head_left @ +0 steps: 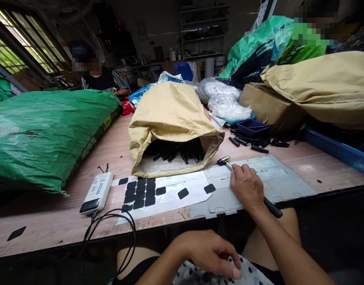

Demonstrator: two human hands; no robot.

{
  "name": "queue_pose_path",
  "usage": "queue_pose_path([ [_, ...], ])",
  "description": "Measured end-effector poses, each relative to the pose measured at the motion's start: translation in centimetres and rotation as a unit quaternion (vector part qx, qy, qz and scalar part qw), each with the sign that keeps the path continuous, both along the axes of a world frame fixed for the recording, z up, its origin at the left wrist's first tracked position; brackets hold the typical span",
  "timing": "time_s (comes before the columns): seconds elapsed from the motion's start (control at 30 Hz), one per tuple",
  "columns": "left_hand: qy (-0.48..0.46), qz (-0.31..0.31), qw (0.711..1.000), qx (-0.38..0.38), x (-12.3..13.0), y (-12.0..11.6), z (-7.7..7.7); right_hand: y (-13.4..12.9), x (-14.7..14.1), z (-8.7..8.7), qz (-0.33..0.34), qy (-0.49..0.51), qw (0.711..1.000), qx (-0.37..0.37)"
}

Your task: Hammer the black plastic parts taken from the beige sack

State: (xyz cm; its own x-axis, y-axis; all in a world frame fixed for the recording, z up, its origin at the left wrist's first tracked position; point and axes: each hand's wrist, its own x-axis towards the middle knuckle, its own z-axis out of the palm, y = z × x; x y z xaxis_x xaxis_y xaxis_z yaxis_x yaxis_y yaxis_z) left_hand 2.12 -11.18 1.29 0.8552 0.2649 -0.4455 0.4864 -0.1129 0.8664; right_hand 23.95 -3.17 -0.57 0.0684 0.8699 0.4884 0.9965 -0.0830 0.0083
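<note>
My right hand is closed round a small hammer, its metal head over the grey board and its black handle pointing back toward me. Below the table edge, my left hand rests over the dotted cloth on my lap, fingers curled loosely; no object shows in it. Left of the board lies a white sheet with rows of black rounded squares and a few loose ones. Behind the sheet, a tan sack lies with its mouth toward me, full of black sticks.
A white power bank with a black cable is left of the sheet. A green sack fills the left side. Black handles, a purple basket, a cardboard box and a blue tray stand right. Two people are behind.
</note>
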Motion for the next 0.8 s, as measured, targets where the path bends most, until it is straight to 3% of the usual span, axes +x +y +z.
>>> queue_pose_path([
  [0.07,-0.078,0.042,0.995,-0.042,-0.3,2.4,2.9,0.0,0.0,0.0,0.0,0.0,1.0,-0.002],
  [0.1,-0.1,0.091,0.99,-0.033,-0.5,4.0,3.9,0.0,0.0,0.1,0.0,0.001,1.0,-0.003],
  [0.17,-0.1,0.247,0.962,0.064,-1.2,7.7,5.0,0.0,0.0,0.1,0.0,0.003,1.0,-0.006],
  [0.2,-0.071,0.34,0.928,0.137,-1.5,9.7,5.1,0.0,0.0,0.1,-0.001,0.005,1.0,-0.007],
  [0.27,0.032,0.484,0.832,0.271,-2.1,13.5,4.9,0.1,-0.1,0.1,-0.002,0.007,1.0,-0.007],
  [0.33,0.148,0.551,0.744,0.348,-2.5,16.5,4.2,0.1,-0.1,0.2,-0.003,0.01,1.0,-0.007],
  [0.4,0.233,0.565,0.702,0.365,-2.7,18.4,3.6,0.1,-0.1,0.2,-0.002,0.013,1.0,-0.007],
  [0.5,0.297,0.552,0.701,0.34,-3.1,19.1,3.2,0.1,-0.2,0.2,0.0,0.016,1.0,-0.008],
  [0.63,0.323,0.532,0.701,0.349,-4.1,17.4,3.4,0.1,-0.1,0.2,-0.002,0.014,1.0,-0.006],
  [0.73,0.279,0.51,0.71,0.397,-4.8,15.0,3.6,0.1,-0.1,0.2,-0.003,0.013,1.0,-0.009],
  [0.8,0.203,0.484,0.739,0.422,-4.6,13.3,3.5,0.1,-0.2,0.3,-0.003,0.013,1.0,-0.011],
])
